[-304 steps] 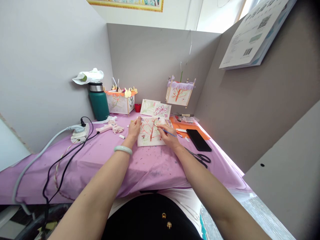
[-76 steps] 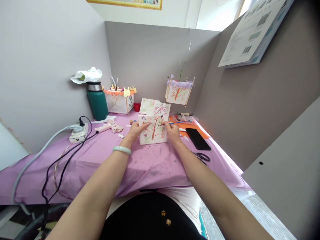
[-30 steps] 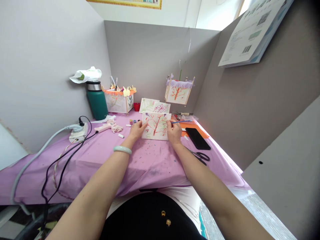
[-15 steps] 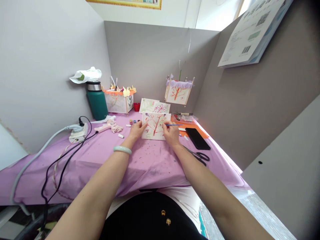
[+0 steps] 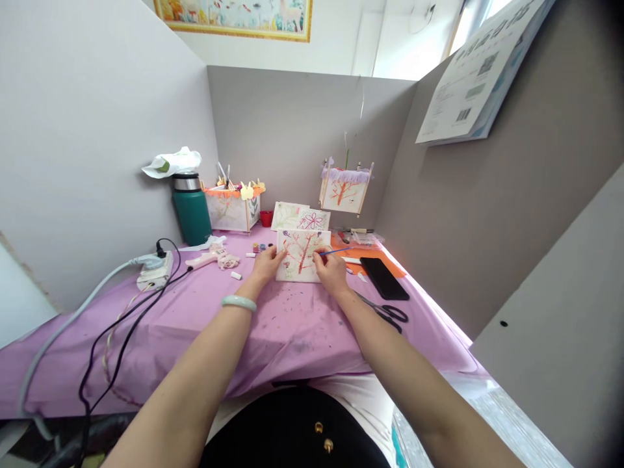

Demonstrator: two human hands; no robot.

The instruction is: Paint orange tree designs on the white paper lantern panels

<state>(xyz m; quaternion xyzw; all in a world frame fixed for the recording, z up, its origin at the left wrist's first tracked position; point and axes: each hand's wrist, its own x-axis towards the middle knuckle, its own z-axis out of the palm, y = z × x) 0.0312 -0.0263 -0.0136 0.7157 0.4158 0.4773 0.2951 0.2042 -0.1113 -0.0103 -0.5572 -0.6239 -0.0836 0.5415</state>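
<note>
Painted panel (image 5: 302,259) | left edge clamped in left fingers (image 5: 279,255) | right fingers (image 5: 322,260), overlapping right side, pinch blue brush (image 5: 340,251)

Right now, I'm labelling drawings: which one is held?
The red tree drawing in front, in the left hand; the green drawing and pink drawing behind aren't held.

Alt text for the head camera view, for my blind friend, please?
A person's left hand grips a white card showing a reddish tree, while the right hand holds a slim blue tool over it. Scissors and a black phone lie to the right.
</note>
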